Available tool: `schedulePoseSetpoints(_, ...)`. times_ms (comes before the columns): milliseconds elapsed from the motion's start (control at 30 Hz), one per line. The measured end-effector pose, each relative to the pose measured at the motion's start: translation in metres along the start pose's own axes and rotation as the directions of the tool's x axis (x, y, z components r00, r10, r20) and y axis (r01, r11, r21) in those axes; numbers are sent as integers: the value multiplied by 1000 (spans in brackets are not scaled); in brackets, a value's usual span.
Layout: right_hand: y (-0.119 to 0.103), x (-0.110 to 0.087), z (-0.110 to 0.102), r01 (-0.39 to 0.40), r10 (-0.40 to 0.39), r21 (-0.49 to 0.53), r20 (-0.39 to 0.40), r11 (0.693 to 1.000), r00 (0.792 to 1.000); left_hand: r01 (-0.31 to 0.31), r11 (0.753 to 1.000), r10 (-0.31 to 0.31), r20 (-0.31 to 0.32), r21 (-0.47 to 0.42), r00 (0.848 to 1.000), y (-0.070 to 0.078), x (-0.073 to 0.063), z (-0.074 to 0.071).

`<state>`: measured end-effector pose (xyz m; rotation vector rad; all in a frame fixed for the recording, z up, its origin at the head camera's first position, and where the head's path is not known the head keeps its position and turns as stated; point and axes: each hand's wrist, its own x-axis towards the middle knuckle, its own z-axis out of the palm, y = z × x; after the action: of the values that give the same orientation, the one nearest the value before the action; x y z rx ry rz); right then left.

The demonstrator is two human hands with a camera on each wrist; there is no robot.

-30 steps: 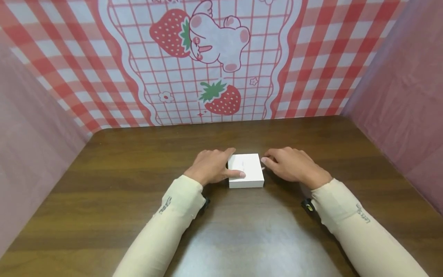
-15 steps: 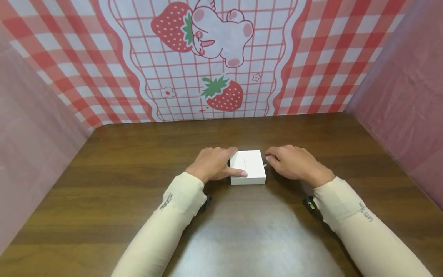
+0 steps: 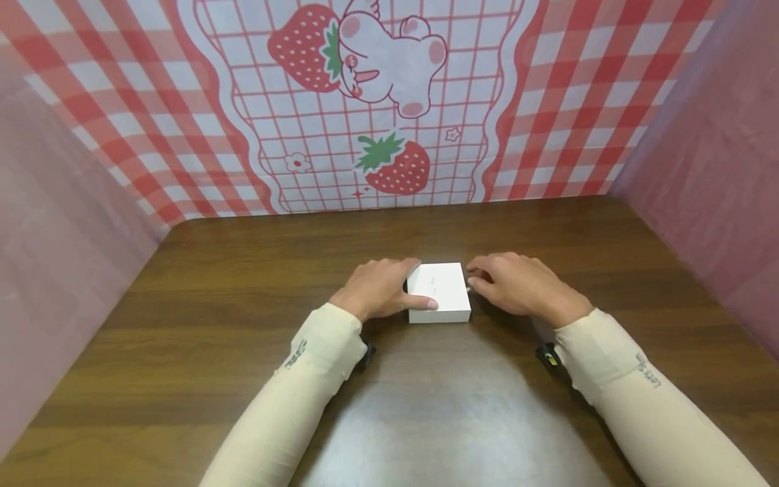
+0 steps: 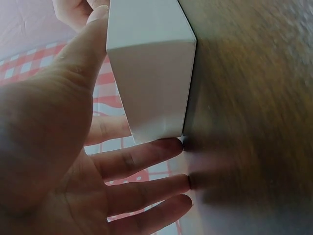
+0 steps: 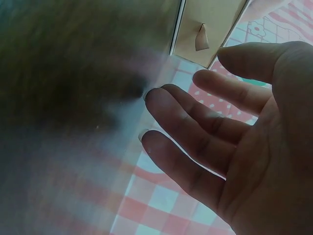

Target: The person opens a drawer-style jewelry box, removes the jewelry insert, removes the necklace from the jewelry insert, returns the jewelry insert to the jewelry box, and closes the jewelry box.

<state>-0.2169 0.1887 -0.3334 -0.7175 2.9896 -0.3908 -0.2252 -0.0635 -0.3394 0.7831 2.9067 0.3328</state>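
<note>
White box (image 3: 447, 294): flat, sharp-edged, faint grey markings on top; located on the tabletop (image 3: 420, 406), just below and right of head-view centre. A small tab (image 5: 202, 39) projects from its right side. Left hand (image 3: 379, 289): fingers and thumb grip the left end. Right hand (image 3: 517, 284): fingers loosely bent, parted, holding nothing, beside the tab.

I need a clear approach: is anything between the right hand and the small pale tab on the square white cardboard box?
Nothing visible blocks it: the small pale tab juts from the white box toward the right hand, across an open gap from the fingers.
</note>
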Motion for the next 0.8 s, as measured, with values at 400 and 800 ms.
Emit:
schedulePoseSetpoints(400, -2, -2, -2, 36, -36, 1, 41, 999, 999, 12, 1000, -12, 22, -1, 1000, 1, 1, 0)
schedulePoseSetpoints(800, -5, 0, -1, 68, -68, -18, 31, 998, 997, -14, 1000, 14, -2, -6, 1000, -1, 0, -1)
